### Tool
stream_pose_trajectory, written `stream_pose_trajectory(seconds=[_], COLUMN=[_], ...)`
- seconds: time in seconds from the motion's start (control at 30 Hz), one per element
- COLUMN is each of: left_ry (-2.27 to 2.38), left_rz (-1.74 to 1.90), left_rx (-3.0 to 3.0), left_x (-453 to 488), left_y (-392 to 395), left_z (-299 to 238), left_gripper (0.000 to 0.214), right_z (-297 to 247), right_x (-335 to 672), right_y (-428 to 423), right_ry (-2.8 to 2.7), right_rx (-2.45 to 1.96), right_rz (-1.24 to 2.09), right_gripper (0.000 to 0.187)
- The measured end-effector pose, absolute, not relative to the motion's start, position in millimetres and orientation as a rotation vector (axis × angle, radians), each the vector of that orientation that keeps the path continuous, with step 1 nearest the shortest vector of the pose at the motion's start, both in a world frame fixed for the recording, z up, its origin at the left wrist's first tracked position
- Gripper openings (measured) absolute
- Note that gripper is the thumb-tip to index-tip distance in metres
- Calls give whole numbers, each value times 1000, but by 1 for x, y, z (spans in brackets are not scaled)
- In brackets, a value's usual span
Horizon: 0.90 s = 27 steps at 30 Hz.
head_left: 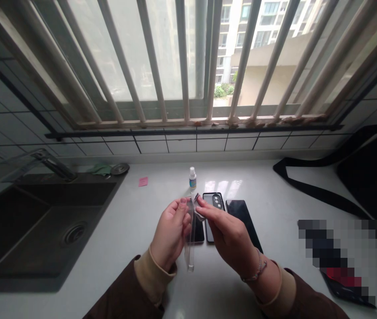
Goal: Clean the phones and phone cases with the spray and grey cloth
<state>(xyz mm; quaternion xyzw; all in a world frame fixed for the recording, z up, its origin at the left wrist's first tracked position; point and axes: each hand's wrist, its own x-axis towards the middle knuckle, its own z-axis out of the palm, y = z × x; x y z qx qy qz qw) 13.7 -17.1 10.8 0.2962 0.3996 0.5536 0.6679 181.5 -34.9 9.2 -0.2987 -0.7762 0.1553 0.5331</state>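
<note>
My left hand is closed on a thin clear sheet, held edge-on and upright over the counter. My right hand pinches a small tab or wipe at the sheet's top end, fingertips meeting those of the left. Under the hands lie a phone with a black-rimmed case, camera side up, another dark phone to its right, and a third dark one partly hidden. A small white spray bottle stands just behind them.
A dark sink with a tap fills the left of the white counter. A pink sticky note lies near it. A black bag with a strap sits at right. A barred window is behind.
</note>
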Motion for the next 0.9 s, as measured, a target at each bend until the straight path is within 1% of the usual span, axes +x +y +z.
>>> stream_pose_trajectory(seconds=[0.1, 0.2, 0.4, 0.5, 0.67, 0.9], left_ry=[929, 974, 912, 855, 729, 720], left_rz=[1394, 1441, 1237, 1124, 1163, 1184], left_rx=[572, 458, 244, 157, 244, 386], left_x=[11, 6, 1, 4, 7, 11], left_y=[-13, -8, -1, -2, -11, -17], left_z=[10, 11, 17, 20, 28, 30], left_gripper=[44, 45, 38, 37, 60, 57], right_z=[9, 12, 20, 18, 8, 0], right_x=[178, 177, 176, 174, 170, 168], right_y=[-37, -41, -46, -46, -43, -39], right_ry=[-1965, -2070, -2192, -2212, -2200, -2184], right_rx=[-603, -499, -369, -387, -497, -615], right_rz=[394, 452, 420, 378, 431, 358], right_gripper=[44, 44, 43, 43, 37, 38])
